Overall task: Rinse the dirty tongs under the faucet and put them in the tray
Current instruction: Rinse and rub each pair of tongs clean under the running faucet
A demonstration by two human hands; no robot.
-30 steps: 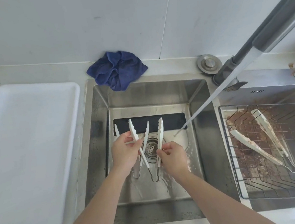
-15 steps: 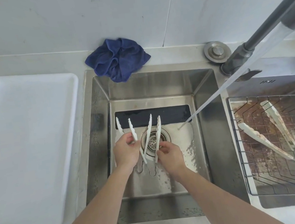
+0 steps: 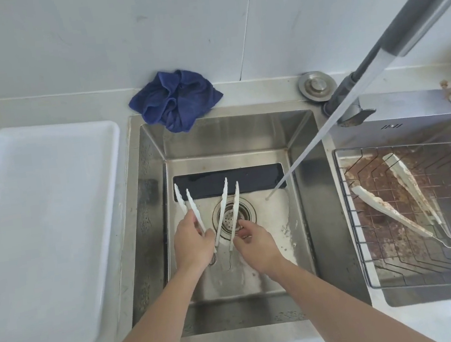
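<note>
Two white tongs stand tips-up over the drain of the steel sink [image 3: 242,133]. My left hand [image 3: 192,241] grips the left tongs [image 3: 195,208] low on their arms. My right hand [image 3: 254,239] pinches the right tongs [image 3: 221,211] near their lower end. Both tongs are squeezed narrow and sit a little apart from each other. Water [image 3: 302,155] runs from the grey faucet [image 3: 412,14] and hits the sink floor to the right of the tongs, not on them. The white tray [image 3: 42,236] lies on the counter left of the sink.
In the right basin a wire rack [image 3: 414,144] holds one more pair of dirty, brown-smeared tongs [image 3: 391,211]. A crumpled blue cloth [image 3: 176,100] hangs over the sink's back edge. A round metal cap [image 3: 317,85] sits beside the faucet base.
The arms of both tongs have closed in, and the two pairs now stand further apart. Both hands stay over the drain, left of the water stream.
</note>
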